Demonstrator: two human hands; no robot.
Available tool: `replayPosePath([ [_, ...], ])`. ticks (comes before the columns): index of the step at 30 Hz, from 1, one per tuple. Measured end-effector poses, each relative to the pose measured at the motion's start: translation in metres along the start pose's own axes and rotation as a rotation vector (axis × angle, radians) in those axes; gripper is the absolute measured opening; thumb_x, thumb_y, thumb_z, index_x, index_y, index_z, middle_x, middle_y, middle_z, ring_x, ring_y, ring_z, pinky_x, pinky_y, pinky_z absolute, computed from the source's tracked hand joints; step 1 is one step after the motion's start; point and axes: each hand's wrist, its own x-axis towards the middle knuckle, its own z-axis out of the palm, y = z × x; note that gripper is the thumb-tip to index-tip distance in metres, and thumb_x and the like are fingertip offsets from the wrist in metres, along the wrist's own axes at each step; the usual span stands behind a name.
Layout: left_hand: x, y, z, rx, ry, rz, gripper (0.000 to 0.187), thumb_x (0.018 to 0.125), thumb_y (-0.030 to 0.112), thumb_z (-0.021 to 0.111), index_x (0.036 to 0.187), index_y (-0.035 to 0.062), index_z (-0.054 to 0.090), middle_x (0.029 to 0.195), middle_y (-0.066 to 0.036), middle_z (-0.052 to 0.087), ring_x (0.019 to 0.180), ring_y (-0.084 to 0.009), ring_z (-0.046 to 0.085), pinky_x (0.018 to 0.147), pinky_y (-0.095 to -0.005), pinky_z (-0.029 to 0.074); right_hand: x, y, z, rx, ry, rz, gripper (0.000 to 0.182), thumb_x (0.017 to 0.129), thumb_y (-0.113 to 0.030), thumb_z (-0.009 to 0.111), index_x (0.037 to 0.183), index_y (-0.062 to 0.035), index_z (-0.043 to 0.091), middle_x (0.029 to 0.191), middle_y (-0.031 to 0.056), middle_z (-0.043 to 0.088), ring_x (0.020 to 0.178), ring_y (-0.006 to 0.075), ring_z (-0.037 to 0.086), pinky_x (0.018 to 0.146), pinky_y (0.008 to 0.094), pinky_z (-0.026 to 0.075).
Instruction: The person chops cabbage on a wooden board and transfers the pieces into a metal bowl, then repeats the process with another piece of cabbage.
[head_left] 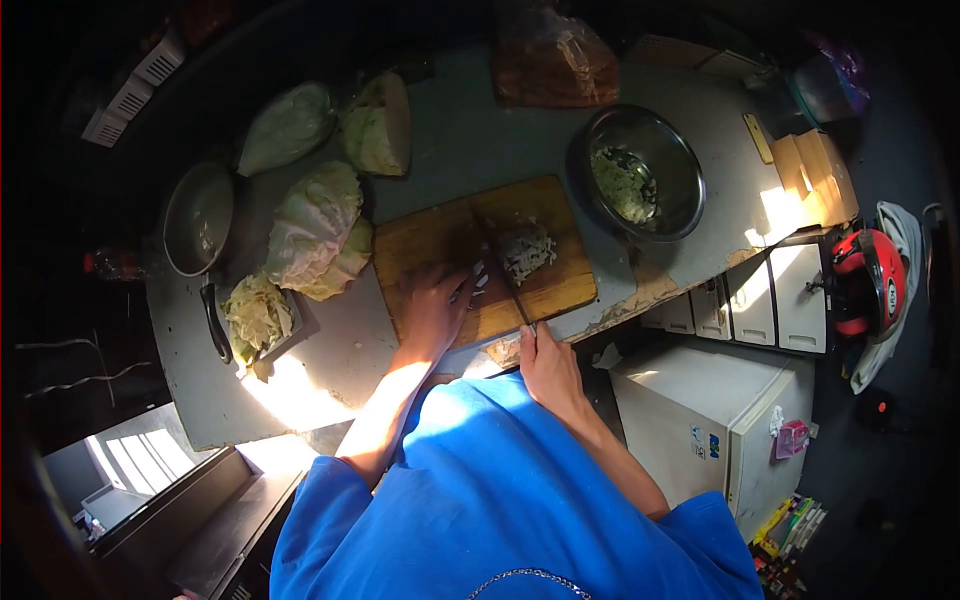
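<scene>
My right hand (551,368) is closed round the handle of a knife (509,285), whose blade lies across a wooden cutting board (560,205). To the right of the blade sits a small heap of chopped cabbage (529,252). My left hand (436,306) rests on the board left of the knife, fingers bent and pressed down on pale cabbage pieces (480,278) close to the blade. Shadow partly hides its fingertips. Right of the board, a steel bowl (682,190) holds more chopped cabbage (624,188).
Cabbage pieces (315,225) and a cabbage half (377,125) lie left of the board, near a bagged cabbage (288,130). A frying pan (200,220) and a tray of leaves (258,318) stand further left. Behind is a plastic bag (555,70). A white fridge (690,400) stands below right.
</scene>
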Motion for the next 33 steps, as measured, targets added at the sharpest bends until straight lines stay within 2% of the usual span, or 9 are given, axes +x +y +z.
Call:
replayPosePath([
  [2, -0.004, 0.000, 0.000, 0.017, -0.018, -0.009, 0.012, 0.085, 0.013, 0.075, 0.095, 0.0058, 0.079, 0.092, -0.011, 0.072, 0.092, -0.0321, 0.065, 0.083, -0.0435, 0.049, 0.001, -0.002, -0.005, -0.002, 0.009, 0.060, 0.039, 0.106, -0.034, 0.044, 0.104, 0.0017, 0.058, 0.080, 0.0348, 0.065, 0.081, 0.0572, 0.062, 0.075, 0.0639, 0.049],
  [4, -0.006, 0.000, 0.005, 0.061, -0.047, -0.049, 0.015, 0.085, 0.016, 0.075, 0.099, 0.0127, 0.079, 0.099, -0.006, 0.070, 0.099, -0.0293, 0.062, 0.090, -0.0470, 0.043, -0.002, -0.004, -0.004, 0.007, 0.029, 0.018, 0.038, 0.106, -0.034, 0.045, 0.103, 0.0022, 0.057, 0.076, 0.0335, 0.065, 0.078, 0.0564, 0.063, 0.071, 0.0631, 0.050],
  [8, -0.004, 0.000, 0.009, 0.079, -0.062, -0.042, 0.016, 0.085, 0.017, 0.075, 0.100, 0.0128, 0.079, 0.100, -0.006, 0.070, 0.100, -0.0288, 0.061, 0.088, -0.0470, 0.043, -0.005, -0.004, 0.001, 0.057, 0.033, -0.071, 0.038, 0.106, -0.034, 0.046, 0.103, 0.0028, 0.057, 0.071, 0.0318, 0.065, 0.074, 0.0552, 0.064, 0.067, 0.0617, 0.051],
  [11, -0.001, 0.002, 0.011, 0.084, -0.078, -0.058, 0.014, 0.084, 0.017, 0.075, 0.097, 0.0116, 0.078, 0.098, -0.007, 0.070, 0.098, -0.0282, 0.062, 0.087, -0.0467, 0.043, -0.003, -0.003, 0.002, 0.034, 0.001, -0.059, 0.039, 0.106, -0.034, 0.046, 0.102, 0.0031, 0.057, 0.071, 0.0316, 0.065, 0.073, 0.0554, 0.064, 0.067, 0.0614, 0.052],
  [16, 0.002, 0.004, 0.014, 0.079, 0.006, -0.031, 0.009, 0.083, 0.016, 0.076, 0.087, 0.0086, 0.076, 0.092, -0.006, 0.070, 0.094, -0.0279, 0.064, 0.086, -0.0451, 0.042, -0.003, -0.004, 0.003, -0.039, -0.016, -0.016, 0.039, 0.106, -0.034, 0.047, 0.100, 0.0034, 0.057, 0.073, 0.0327, 0.065, 0.073, 0.0560, 0.064, 0.067, 0.0616, 0.052],
  [23, -0.002, 0.008, 0.011, 0.074, -0.020, -0.043, 0.009, 0.082, 0.016, 0.076, 0.087, 0.0086, 0.076, 0.090, -0.005, 0.070, 0.093, -0.0270, 0.064, 0.085, -0.0443, 0.042, 0.002, 0.002, 0.011, 0.070, 0.013, -0.051, 0.040, 0.106, -0.034, 0.046, 0.101, 0.0041, 0.058, 0.076, 0.0341, 0.065, 0.080, 0.0567, 0.063, 0.073, 0.0634, 0.050],
  [30, -0.006, 0.010, 0.010, 0.074, 0.014, -0.062, 0.010, 0.084, 0.017, 0.077, 0.089, 0.0090, 0.077, 0.089, -0.006, 0.069, 0.091, -0.0274, 0.064, 0.084, -0.0447, 0.041, -0.004, -0.001, 0.004, 0.126, 0.026, -0.056, 0.038, 0.105, -0.034, 0.046, 0.102, 0.0018, 0.058, 0.076, 0.0329, 0.065, 0.079, 0.0565, 0.062, 0.072, 0.0634, 0.050],
  [33, -0.004, 0.008, 0.012, 0.074, -0.002, -0.057, 0.009, 0.084, 0.017, 0.076, 0.089, 0.0091, 0.077, 0.091, -0.006, 0.069, 0.093, -0.0275, 0.064, 0.085, -0.0454, 0.042, -0.003, 0.001, 0.008, 0.057, -0.009, -0.061, 0.039, 0.105, -0.035, 0.047, 0.101, 0.0024, 0.058, 0.075, 0.0328, 0.065, 0.077, 0.0556, 0.063, 0.071, 0.0631, 0.051],
])
